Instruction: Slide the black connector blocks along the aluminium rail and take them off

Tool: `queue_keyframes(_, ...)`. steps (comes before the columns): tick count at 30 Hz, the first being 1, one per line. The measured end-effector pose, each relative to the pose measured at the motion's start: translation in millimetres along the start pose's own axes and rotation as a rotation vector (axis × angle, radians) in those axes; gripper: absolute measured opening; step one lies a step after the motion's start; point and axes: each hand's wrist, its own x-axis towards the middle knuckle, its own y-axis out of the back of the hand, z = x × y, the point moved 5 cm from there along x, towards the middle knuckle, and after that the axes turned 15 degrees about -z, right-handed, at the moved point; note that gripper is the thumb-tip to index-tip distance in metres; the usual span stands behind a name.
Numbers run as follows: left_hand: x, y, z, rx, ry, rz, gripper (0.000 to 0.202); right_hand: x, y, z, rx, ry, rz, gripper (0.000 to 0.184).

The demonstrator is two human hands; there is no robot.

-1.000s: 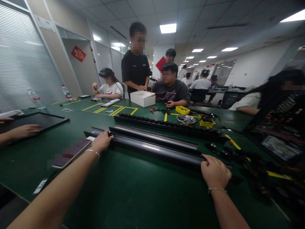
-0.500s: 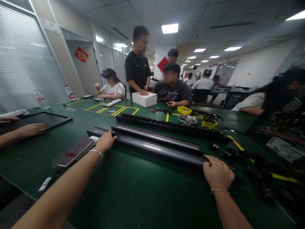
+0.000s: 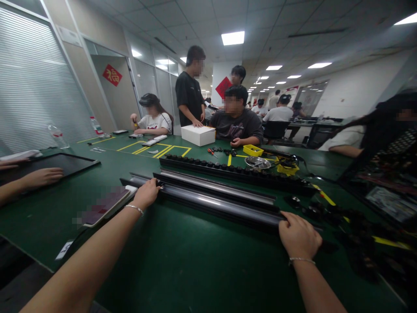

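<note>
On the green table: long black rail (image 3: 215, 204), nearest the wearer.
Axis: runs left to right, slightly away toward the left.
Left hand (image 3: 146, 194): closed on the rail's left end.
Right hand (image 3: 299, 239): clasps its right end.
Behind: second rail (image 3: 215, 184), then knob strip (image 3: 228, 170).
Left: tablet (image 3: 102, 206).

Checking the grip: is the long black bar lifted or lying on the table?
Lying: the bar rests flat on the table.
</note>
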Motion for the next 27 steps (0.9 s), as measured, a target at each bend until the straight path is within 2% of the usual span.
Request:
queue_keyframes(6,-1.9,-1.6,2.5,-0.01,0.0,0.0,0.044,1.4,-2.7,2.7,0.008,0.002,0.03,0.037)
queue_keyframes(27,-3.8,-3.6,6.0,-0.049,-0.051,0.032,0.039,4.2,-3.3,4.1,-0.003,-0.02,-0.054,0.039)
